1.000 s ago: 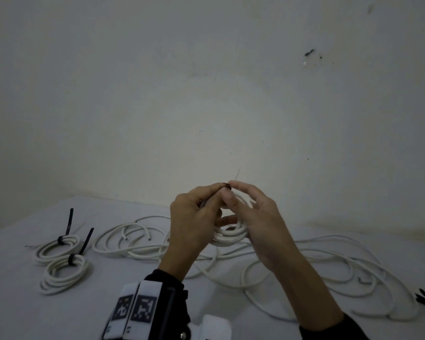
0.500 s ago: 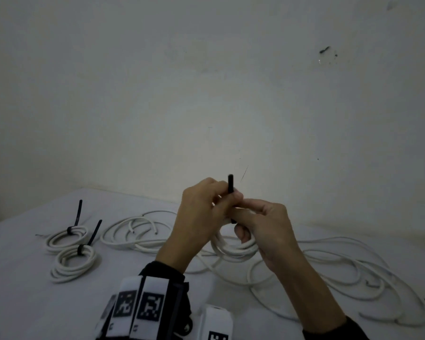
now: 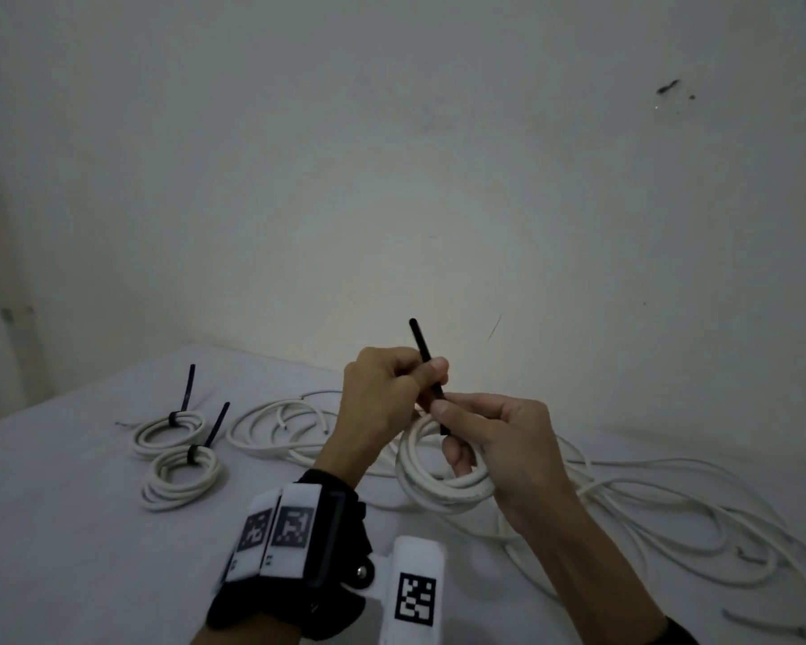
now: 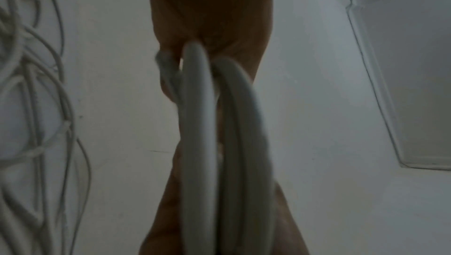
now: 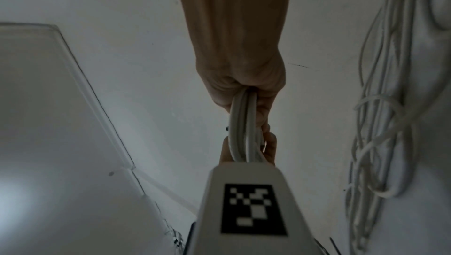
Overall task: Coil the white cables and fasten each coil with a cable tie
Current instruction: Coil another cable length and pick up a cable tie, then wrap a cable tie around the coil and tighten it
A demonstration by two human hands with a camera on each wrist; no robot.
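In the head view both hands are raised over the white table [image 3: 66, 528] with a small white cable coil [image 3: 443, 488] between them. A black cable tie [image 3: 422, 346] wraps the coil's top, and its tail sticks up above the hands. My left hand [image 3: 431, 371] pinches that tail between thumb and forefinger. My right hand [image 3: 442, 407] pinches the tie just below, where it meets the coil, and its lower fingers curl through the coil. The coil [image 4: 219, 124] fills the left wrist view, and the right wrist view shows the coil [image 5: 241, 133] edge on between fingers. The tie's head is hidden.
Two tied coils [image 3: 168, 428] [image 3: 185, 477] lie at the left, each with a black tie tail standing up. Loose white cables [image 3: 275, 425] sprawl behind the hands, and more loose cables [image 3: 671, 505] spread to the right. A wall stands close behind the table.
My left hand has drawn the black tie tail upward, so much more of it now stands above the fingers. Both hands and the coil sit lower and closer to me.
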